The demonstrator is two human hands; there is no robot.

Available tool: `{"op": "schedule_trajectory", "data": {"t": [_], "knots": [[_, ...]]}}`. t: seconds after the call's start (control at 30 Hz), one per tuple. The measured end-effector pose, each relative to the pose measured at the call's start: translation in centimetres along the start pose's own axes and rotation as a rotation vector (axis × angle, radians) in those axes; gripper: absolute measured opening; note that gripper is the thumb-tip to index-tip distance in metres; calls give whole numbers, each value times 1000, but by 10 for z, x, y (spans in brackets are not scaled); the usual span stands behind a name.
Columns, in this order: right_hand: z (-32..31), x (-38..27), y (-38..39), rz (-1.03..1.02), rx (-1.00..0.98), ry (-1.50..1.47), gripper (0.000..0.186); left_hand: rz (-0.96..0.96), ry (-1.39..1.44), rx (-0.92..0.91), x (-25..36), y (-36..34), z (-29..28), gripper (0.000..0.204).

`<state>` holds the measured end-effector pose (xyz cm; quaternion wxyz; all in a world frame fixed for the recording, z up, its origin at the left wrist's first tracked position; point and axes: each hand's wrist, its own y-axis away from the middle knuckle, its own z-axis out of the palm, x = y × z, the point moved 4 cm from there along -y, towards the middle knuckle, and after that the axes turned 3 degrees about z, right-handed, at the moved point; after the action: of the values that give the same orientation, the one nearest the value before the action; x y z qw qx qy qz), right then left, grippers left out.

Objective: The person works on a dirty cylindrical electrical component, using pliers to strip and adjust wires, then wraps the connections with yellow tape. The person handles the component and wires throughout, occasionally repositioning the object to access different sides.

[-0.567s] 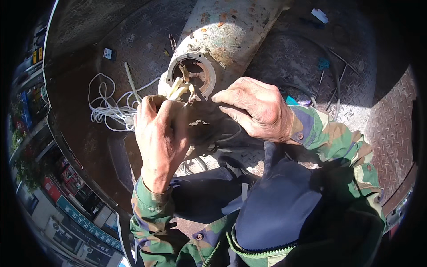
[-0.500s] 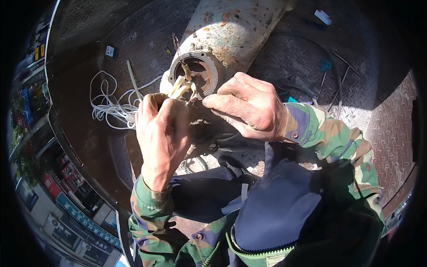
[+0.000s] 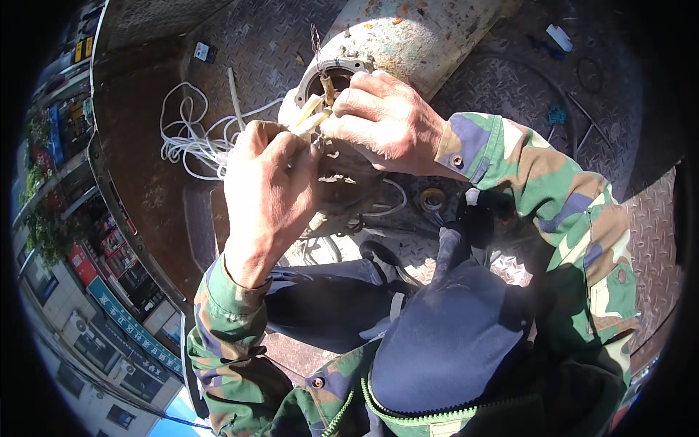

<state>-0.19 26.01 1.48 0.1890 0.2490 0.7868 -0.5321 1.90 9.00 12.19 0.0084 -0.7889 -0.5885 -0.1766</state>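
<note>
A round port with a pale flanged rim point(image 3: 354, 64) opens in the near end of a worn, cream cylindrical metal housing point(image 3: 415, 44), which looks like a motor or pump body. In front of it stand wire leads in pale yellow sleeves point(image 3: 309, 111); one brown-wrapped lead point(image 3: 327, 89) ends upward in bare strands point(image 3: 317, 47). My left hand point(image 3: 266, 191) is closed, pinching the sleeved leads from the left. From the right, my right hand point(image 3: 393, 125) is closed with its fingertips on the same leads. The fingers partly hide the port and where the leads are gripped.
A loose coil of white cord point(image 3: 193, 142) lies left of the housing. Yellow tape roll point(image 3: 432, 199) sits on the tread-plate floor point(image 3: 648, 240) by my knee. Farther right are a black cable point(image 3: 564, 91) and thin rods point(image 3: 590, 120). A rusty metal side wall point(image 3: 138, 182) curves along the left.
My right hand has moved in to the left and now meets the leads beside my left hand. The view has shifted, uncovering the tape roll.
</note>
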Motion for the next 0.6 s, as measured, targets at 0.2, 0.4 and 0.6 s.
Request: {"op": "schedule_trajectory", "data": {"t": [0.2, 0.4, 0.6], "knots": [[7, -7, 4, -14, 3, 37, 37, -41, -1, -12, 0, 4, -8, 19], [16, -7, 3, -73, -14, 68, 30, -42, 61, -41, 2, 1, -9, 19], [15, -3, 10, -71, -27, 52, 35, -30, 75, -3, 4, 4, -7, 13]]}}
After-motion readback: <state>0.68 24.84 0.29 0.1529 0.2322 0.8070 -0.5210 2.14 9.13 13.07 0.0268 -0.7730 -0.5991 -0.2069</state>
